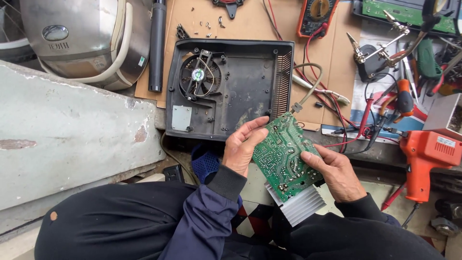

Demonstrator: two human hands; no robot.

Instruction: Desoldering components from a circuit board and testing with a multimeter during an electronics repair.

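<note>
Both hands are clamped on one green circuit board (pixel 283 155), held tilted over the lap, solder side up. Left hand (pixel 243 144) is curled on the board's left edge, thumb stretched along the top corner, fingers pinching. Right hand (pixel 337 173) is closed on the right edge, thumb laid flat on the solder face. A finned grey heat sink (pixel 302 205) is fixed under the board's lower end and juts out below it. A grey cable (pixel 310 86) runs from the board's top corner up across the cardboard sheet (pixel 250 24).

Left to right on the bench: a silver rice cooker (pixel 82 41) at far left, a black tube (pixel 157 48) just beside it, then an opened black plastic case (pixel 231 89) with a round fan (pixel 198 75) in its left half, loose screws (pixel 209 24) above it. A multimeter (pixel 316 17) sits past the case, its red leads (pixel 337 110) trailing toward the board. A clip stand (pixel 373 55) follows, then screwdrivers (pixel 404 96), and an orange soldering gun (pixel 426 159) at far right.

Risks, as judged: the cable looks short, so a pull on the board could strain or tear its joint. The heavy heat sink end could tip the board out of an edge-only grip. A thumb on bare solder points could be pricked. Meter leads nearby could be snagged.
</note>
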